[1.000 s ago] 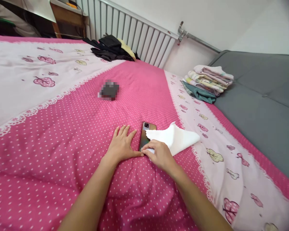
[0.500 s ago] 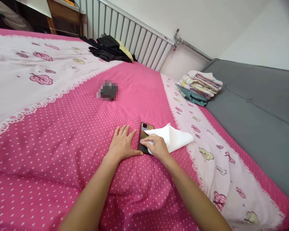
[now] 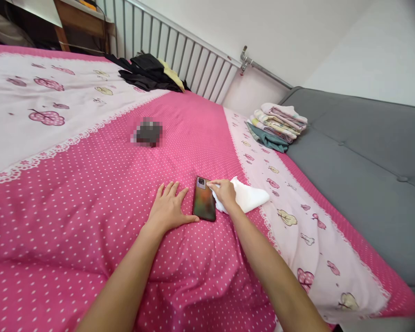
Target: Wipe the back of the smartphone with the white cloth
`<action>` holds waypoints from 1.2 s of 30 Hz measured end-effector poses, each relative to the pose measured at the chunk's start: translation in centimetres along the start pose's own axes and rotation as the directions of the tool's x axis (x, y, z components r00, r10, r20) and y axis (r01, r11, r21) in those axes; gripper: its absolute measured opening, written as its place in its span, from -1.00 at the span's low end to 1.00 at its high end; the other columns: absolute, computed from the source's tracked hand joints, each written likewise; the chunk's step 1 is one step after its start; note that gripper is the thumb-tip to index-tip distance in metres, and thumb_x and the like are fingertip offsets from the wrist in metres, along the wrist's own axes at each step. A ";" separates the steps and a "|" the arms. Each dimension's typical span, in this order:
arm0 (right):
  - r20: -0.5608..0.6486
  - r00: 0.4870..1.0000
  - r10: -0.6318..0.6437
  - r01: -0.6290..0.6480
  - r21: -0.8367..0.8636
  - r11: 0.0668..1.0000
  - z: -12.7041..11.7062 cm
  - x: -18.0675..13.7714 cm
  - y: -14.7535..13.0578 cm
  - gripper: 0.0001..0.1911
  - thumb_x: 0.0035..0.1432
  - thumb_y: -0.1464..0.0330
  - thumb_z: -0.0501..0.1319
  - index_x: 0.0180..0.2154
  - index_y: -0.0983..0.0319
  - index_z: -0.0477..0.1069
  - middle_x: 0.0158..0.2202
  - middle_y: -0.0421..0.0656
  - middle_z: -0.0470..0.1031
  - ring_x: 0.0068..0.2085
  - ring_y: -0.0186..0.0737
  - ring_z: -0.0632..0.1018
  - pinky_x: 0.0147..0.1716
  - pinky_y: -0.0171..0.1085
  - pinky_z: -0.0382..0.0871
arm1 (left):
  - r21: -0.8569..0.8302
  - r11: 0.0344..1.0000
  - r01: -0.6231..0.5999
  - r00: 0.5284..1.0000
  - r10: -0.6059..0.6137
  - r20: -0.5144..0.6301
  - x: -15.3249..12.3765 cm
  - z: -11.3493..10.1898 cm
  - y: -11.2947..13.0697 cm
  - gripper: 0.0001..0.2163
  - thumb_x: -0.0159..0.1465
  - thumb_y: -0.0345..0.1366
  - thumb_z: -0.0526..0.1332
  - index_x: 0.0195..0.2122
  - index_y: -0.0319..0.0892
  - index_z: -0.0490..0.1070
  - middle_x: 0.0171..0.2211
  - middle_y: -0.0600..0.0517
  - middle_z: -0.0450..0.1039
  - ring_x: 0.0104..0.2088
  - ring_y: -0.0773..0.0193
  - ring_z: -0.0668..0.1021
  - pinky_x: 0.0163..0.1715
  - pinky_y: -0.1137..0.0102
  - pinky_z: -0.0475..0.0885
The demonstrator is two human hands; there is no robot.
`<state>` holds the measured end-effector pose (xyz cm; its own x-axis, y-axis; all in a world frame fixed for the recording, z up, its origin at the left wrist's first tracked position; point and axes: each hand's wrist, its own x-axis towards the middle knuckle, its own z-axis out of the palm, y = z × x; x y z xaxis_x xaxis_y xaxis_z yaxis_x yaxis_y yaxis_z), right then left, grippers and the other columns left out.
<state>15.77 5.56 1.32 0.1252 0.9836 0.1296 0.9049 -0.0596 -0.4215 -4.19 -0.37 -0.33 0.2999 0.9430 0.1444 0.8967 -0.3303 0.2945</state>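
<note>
Phone (image 3: pixel 204 205) lies back-up on pink polka-dot bedspread (image 3: pixel 90 193), between the two hands. Left hand (image 3: pixel 168 210) flat, fingers spread, thumb touching the phone's near left edge. Right hand (image 3: pixel 224 193) closed on a white cloth (image 3: pixel 247 197), fingertips at the phone's upper right edge. Bedspread has a pale leaf-print border. Folded laundry stack (image 3: pixel 276 127) beside grey sofa (image 3: pixel 366 157). Dark clothes (image 3: pixel 147 74) lie by white radiator (image 3: pixel 180 55).

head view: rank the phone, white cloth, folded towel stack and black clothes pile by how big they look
1. black clothes pile
2. folded towel stack
3. white cloth, partly under the right hand
4. phone, close to the cloth, so unsure. The piles lie farther away, so truly bigger.
</note>
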 end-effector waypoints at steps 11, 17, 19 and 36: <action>0.093 0.984 -0.153 0.136 0.167 0.976 -1.5 -9.4 1.6 -0.84 0.14 0.24 0.23 -0.30 0.07 0.59 -0.26 -0.23 0.58 -0.26 -0.26 0.56 -0.22 -0.35 0.37 | 0.025 1.000 -0.010 1.000 0.010 -0.013 0.1 0.4 -0.1 -0.06 -0.09 0.36 0.10 0.21 -0.19 0.21 0.27 -0.24 0.09 0.29 -0.06 0.10 0.25 0.07 -0.14; -0.007 1.000 0.023 -0.023 0.028 0.999 -0.1 -1.3 0.8 -0.76 0.13 0.16 0.21 -0.24 0.08 0.57 -0.17 -0.20 0.58 -0.13 -0.19 0.55 -0.18 -0.32 0.35 | 0.027 1.000 0.013 1.000 -0.014 0.013 0.1 0.1 0.0 -0.09 -0.05 0.34 0.09 0.22 -0.18 0.20 0.28 -0.22 0.07 0.29 -0.06 0.10 0.25 0.07 -0.14; -0.007 0.997 0.077 -0.077 0.035 0.996 0.4 0.9 0.6 -0.75 0.14 0.15 0.20 -0.22 0.09 0.57 -0.17 -0.20 0.59 -0.13 -0.19 0.55 -0.20 -0.32 0.35 | 0.015 1.000 0.011 1.000 -0.011 0.007 0.2 0.1 0.0 -0.09 -0.04 0.35 0.08 0.22 -0.19 0.20 0.28 -0.23 0.07 0.29 -0.06 0.09 0.25 0.07 -0.14; -0.012 0.991 -0.132 0.132 0.151 0.980 -0.7 -7.5 1.1 -0.82 0.15 0.21 0.22 -0.30 0.07 0.59 -0.29 -0.23 0.56 -0.26 -0.29 0.54 -0.26 -0.39 0.33 | 0.035 0.999 -0.003 1.000 0.004 -0.017 0.0 0.1 0.0 -0.11 -0.05 0.32 0.11 0.20 -0.20 0.22 0.27 -0.24 0.10 0.28 -0.06 0.12 0.25 0.07 -0.12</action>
<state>16.08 -2.04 0.47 0.0092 0.9808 0.1947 0.8414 0.0976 -0.5315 -4.16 -0.39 -0.43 0.2979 0.9408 0.1620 0.9065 -0.3320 0.2609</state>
